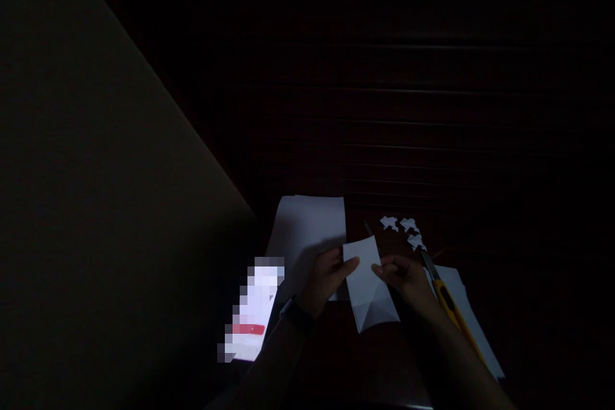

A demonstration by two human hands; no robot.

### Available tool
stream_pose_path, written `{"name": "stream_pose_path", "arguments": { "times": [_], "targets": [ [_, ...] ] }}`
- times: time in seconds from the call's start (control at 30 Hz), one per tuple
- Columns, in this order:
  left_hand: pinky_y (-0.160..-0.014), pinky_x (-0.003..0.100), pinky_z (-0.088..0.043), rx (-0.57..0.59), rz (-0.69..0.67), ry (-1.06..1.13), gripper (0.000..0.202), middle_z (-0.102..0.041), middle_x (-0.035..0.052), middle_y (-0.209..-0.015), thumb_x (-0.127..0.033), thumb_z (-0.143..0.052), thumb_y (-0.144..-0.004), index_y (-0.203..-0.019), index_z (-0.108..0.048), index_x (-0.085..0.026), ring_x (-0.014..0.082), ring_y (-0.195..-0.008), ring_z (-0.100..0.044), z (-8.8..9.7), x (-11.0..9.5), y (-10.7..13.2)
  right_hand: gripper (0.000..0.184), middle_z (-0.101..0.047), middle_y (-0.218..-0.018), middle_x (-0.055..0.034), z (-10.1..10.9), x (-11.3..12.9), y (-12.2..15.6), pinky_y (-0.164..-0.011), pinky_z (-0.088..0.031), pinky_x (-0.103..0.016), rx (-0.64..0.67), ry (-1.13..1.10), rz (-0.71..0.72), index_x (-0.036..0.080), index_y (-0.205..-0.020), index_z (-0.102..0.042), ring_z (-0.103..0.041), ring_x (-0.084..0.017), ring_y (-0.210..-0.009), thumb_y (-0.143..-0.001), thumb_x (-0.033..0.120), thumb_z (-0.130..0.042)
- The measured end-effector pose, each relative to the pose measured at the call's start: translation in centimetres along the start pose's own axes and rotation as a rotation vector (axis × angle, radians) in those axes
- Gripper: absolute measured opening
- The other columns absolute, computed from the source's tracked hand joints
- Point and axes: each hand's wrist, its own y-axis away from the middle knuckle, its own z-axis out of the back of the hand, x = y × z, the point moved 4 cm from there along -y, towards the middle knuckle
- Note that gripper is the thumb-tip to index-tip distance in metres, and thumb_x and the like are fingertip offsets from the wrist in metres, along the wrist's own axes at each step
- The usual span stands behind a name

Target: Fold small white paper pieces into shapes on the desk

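A folded sheet of white paper (368, 288) is held up over the dark table, with crease lines across its lower end. My left hand (329, 275) pinches its left edge, thumb on top and the fingers behind. On the opposite edge, my right hand (401, 274) grips the sheet between thumb and curled fingers. Beyond the right hand lie three small folded paper figures (410, 225) in a cluster. A yellow utility knife (451, 304) with its blade out rests to the right of my right hand, partly hidden by the forearm.
A stack of white paper (312, 224) lies behind my left hand. More white paper (473, 320) sits under the knife. A lit phone screen (254, 307), partly blurred out, glows at the left. A thin pointed object (368, 228) shows behind the held sheet. A pale wall (120, 173) bounds the left side.
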Motion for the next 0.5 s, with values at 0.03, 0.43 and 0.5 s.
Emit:
{"name": "stream_pose_path", "arguments": {
  "times": [0.03, 0.43, 0.5],
  "targets": [
    [-0.066, 0.029, -0.048, -0.003, 0.001, 0.000, 0.033, -0.068, 0.0101, -0.089, -0.035, -0.065, -0.073, -0.095, -0.065, -0.011, 0.0207, -0.077, -0.063, 0.1, 0.0, 0.0, 0.022, -0.051, -0.055, 0.0045, 0.1, 0.2, 0.0, -0.050, -0.033, -0.022, 0.028, 0.026, 0.001, 0.015, -0.076, -0.062, -0.044, -0.009, -0.051, -0.071, 0.035, -0.069],
    [-0.060, 0.029, -0.051, 0.190, 0.130, -0.051, 0.032, -0.069, 0.0115, -0.084, -0.033, -0.067, -0.071, -0.093, -0.065, -0.009, 0.0210, -0.071, -0.065, 0.3, 0.5, 0.7, 0.040, -0.068, -0.073, -0.0043, -0.2, 1.4, 1.1, -0.053, -0.046, -0.028, 0.238, 0.062, -0.040, 0.017, -0.101, -0.065, -0.061, -0.019, -0.062, -0.068, 0.039, -0.070],
    [-0.060, 0.029, -0.051, 0.239, 0.135, -0.047, 0.035, -0.069, 0.0109, -0.085, -0.032, -0.067, -0.072, -0.099, -0.065, -0.010, 0.0196, -0.070, -0.065, 0.2, 0.3, 0.9, 0.043, -0.069, -0.073, -0.0043, -0.2, 1.2, 1.2, -0.051, -0.046, -0.027, 0.257, 0.045, -0.066, 0.017, -0.105, -0.064, -0.061, -0.019, -0.061, -0.067, 0.038, -0.071]
  ]
}}
